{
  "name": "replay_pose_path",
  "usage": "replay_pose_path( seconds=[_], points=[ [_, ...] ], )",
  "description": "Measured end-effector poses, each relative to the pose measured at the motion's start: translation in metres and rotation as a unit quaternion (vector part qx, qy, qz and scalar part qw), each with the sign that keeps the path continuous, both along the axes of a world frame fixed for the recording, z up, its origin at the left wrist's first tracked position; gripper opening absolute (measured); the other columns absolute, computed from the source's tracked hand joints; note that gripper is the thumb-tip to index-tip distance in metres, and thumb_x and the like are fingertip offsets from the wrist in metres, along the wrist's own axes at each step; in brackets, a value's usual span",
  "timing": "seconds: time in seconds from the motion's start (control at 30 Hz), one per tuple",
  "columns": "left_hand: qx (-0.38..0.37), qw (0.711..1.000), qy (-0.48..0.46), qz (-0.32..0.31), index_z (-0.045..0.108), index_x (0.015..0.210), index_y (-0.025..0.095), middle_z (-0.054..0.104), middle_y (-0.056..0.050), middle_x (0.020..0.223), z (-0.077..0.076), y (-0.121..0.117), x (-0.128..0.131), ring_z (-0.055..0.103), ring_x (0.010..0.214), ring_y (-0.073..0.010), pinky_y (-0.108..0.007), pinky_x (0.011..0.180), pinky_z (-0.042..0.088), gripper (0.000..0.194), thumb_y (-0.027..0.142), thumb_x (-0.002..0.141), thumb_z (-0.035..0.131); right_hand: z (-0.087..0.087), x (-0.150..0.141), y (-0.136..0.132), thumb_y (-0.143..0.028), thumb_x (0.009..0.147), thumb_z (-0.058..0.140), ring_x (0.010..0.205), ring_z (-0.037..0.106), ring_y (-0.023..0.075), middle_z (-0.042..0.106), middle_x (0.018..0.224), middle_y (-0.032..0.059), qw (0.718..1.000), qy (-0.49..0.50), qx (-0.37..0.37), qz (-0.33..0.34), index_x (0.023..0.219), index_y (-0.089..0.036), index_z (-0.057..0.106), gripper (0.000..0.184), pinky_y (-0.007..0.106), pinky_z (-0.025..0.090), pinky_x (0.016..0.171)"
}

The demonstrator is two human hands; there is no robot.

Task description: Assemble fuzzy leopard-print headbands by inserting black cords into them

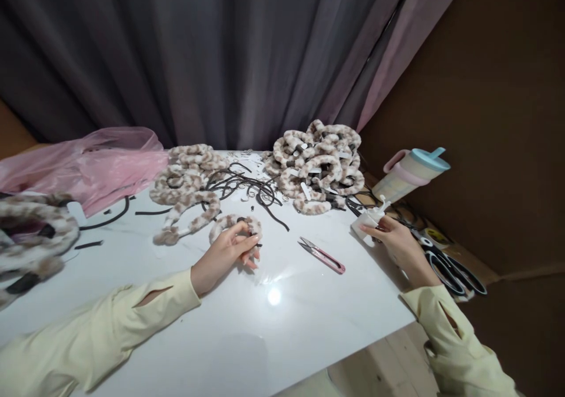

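Observation:
My left hand (226, 249) is closed on a small loop of spotted plush tube (218, 225), just above the white table. A dark cord end shows by its fingertips, and the palm side is hidden. At the table's right edge, my right hand (401, 249) grips a small white squeeze bottle (367, 220) with a thin nozzle, tilted. Between the two hands lies a pair of pink-handled thread snips (324, 257). Black cords (251, 186) lie tangled beyond my left hand.
A pile of spotted plush loops (320, 164) sits at the back right, with more plush tubes (188, 185) back left. A pink plastic bag (115, 164) lies far left. Right of the table stand a blue-lidded cup (404, 176) and black-handled scissors (454, 272).

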State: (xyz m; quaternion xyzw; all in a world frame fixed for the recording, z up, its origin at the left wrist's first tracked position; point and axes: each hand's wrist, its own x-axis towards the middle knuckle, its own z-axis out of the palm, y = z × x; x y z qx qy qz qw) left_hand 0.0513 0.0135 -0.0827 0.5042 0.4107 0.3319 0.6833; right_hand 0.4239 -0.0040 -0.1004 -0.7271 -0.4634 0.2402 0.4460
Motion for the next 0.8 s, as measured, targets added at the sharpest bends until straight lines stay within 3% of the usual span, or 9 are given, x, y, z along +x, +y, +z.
replay_pose_path(
  seconds=[0.13,0.27,0.43,0.5,0.57,0.63,0.7,0.8],
  points=[
    [-0.004,1.0,-0.003,0.0,0.042,0.076,0.019,0.042,0.008,0.042,0.001,0.0,0.001,0.056,0.062,-0.0152,-0.032,0.057,0.056,0.036,0.045,0.069,0.067,0.0,-0.002,-0.004,-0.046,0.054,0.077,0.074,0.063,0.0229,0.069,0.084,0.006,1.0,0.008,0.003,-0.025,0.083,-0.016,0.066,0.043,0.029,0.046,0.059],
    [-0.005,1.0,-0.003,0.0,0.042,0.074,0.02,0.041,0.008,0.042,0.001,0.0,0.001,0.057,0.065,-0.0164,-0.033,0.058,0.056,0.037,0.046,0.069,0.067,0.0,-0.007,-0.001,-0.048,0.054,0.076,0.082,0.064,0.0239,0.069,0.093,0.0072,0.999,0.022,0.028,-0.021,0.087,-0.018,0.062,0.047,0.031,0.049,0.068],
    [-0.002,1.0,-0.007,0.002,0.043,0.073,0.019,0.042,0.008,0.041,0.001,0.001,0.002,0.059,0.067,-0.0173,-0.031,0.057,0.056,0.039,0.047,0.066,0.069,0.012,-0.022,-0.005,-0.053,0.053,0.074,0.085,0.063,0.0247,0.068,0.091,0.0066,0.998,0.019,0.052,0.022,0.088,-0.022,0.056,0.05,0.033,0.05,0.069],
    [-0.006,1.0,-0.015,0.0,0.043,0.073,0.019,0.043,0.008,0.041,0.0,0.002,0.001,0.059,0.064,-0.0164,-0.03,0.057,0.056,0.04,0.047,0.065,0.07,0.023,-0.033,-0.012,-0.05,0.058,0.073,0.081,0.063,0.0246,0.068,0.087,0.0056,0.996,-0.041,0.054,0.061,0.092,-0.023,0.058,0.046,0.032,0.048,0.067],
    [-0.01,1.0,-0.023,-0.001,0.044,0.073,0.019,0.047,0.007,0.043,-0.002,0.004,0.001,0.059,0.059,-0.0143,-0.03,0.057,0.056,0.04,0.047,0.064,0.071,0.034,-0.05,-0.019,-0.048,0.072,0.064,0.074,0.061,0.0233,0.067,0.081,0.0051,0.959,-0.233,0.083,0.138,0.094,-0.023,0.06,0.034,0.032,0.044,0.064],
    [-0.011,1.0,-0.028,-0.002,0.044,0.073,0.018,0.051,0.005,0.046,-0.004,0.004,0.001,0.057,0.054,-0.0124,-0.03,0.058,0.056,0.04,0.046,0.064,0.071,0.045,-0.07,-0.025,-0.039,0.085,0.052,0.073,0.06,0.0215,0.067,0.084,0.0054,0.887,-0.377,0.151,0.218,0.102,-0.023,0.057,0.024,0.034,0.04,0.069],
    [-0.009,0.999,-0.033,-0.001,0.044,0.073,0.018,0.052,0.005,0.046,-0.005,0.005,0.001,0.057,0.054,-0.0122,-0.031,0.06,0.056,0.039,0.046,0.065,0.071,0.053,-0.093,-0.028,-0.028,0.091,0.043,0.082,0.06,0.022,0.066,0.096,0.0078,0.819,-0.464,0.2,0.272,0.114,-0.023,0.049,0.024,0.036,0.036,0.075],
    [-0.015,0.999,-0.043,-0.001,0.044,0.074,0.018,0.054,0.004,0.047,-0.005,0.004,0.001,0.058,0.055,-0.0124,-0.031,0.06,0.056,0.039,0.045,0.065,0.071,0.06,-0.124,-0.027,-0.015,0.092,0.037,0.091,0.057,0.0223,0.062,0.105,0.0106,0.752,-0.538,0.188,0.332,0.119,-0.02,0.043,0.028,0.037,0.031,0.078]
  ],
)
